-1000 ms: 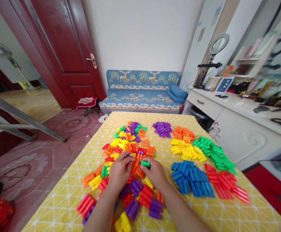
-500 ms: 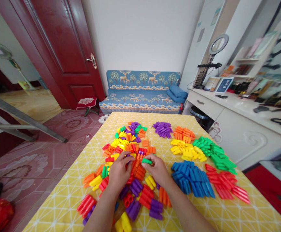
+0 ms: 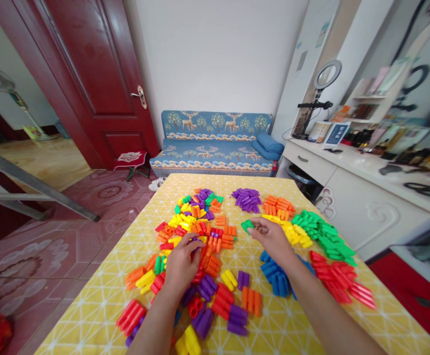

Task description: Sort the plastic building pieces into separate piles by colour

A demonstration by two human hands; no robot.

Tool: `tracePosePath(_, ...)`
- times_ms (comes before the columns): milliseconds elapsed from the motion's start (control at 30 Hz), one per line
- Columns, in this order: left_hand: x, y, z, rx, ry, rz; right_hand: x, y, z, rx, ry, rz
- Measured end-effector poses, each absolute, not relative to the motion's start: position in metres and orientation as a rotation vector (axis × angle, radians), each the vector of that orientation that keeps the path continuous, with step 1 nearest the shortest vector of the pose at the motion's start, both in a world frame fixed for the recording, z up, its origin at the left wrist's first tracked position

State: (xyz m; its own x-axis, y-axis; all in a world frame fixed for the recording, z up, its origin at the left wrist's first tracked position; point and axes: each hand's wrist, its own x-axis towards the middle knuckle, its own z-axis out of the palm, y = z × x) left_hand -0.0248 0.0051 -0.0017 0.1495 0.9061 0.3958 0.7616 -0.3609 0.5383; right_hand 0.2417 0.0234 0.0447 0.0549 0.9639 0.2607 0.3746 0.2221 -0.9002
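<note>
Between the thumb and fingers of my right hand is a green plastic block, held over the table just left of the yellow pile. My left hand rests at the mixed heap, its fingers curled and bent inward. A bit of purple shows by its fingertips, but I cannot make out what they grip. Around it lie loose orange blocks, red blocks and purple blocks, each made of joined tubes.
Sorted piles stand on the right: purple, orange, green, blue and red. The yellow patterned tablecloth covers the table. Beyond it is a blue sofa; a white dresser stands at the right.
My right hand has moved right and away from the mixed heap with the green block, uncovering purple and orange blocks. My left hand has stayed nearly in place. The view has shifted slightly.
</note>
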Motion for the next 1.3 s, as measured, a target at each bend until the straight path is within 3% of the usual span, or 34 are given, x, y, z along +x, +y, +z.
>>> tracePosePath(433,-0.026,0.006,-0.003,2.231,1.659,1.034,0.463,0.023,0.008,-1.885,-1.246,-0.07)
tracePosePath(867,-0.026,0.006,-0.004,2.22,1.641,1.041,0.462,0.024,0.01,-2.075,-1.446,-0.379)
tracePosePath(967,-0.026,0.005,-0.003,2.213,1.651,1.03,0.414,0.02,0.021,-1.942,-1.432,-0.25)
tracePosePath(1100,-0.026,0.005,-0.002,2.22,1.667,1.024,0.314,0.001,0.03,-1.561,-1.642,0.202)
tracePosePath(1300,-0.027,0.005,-0.003,2.199,1.634,1.075,0.199,-0.015,0.016,-1.29,-1.869,0.634)
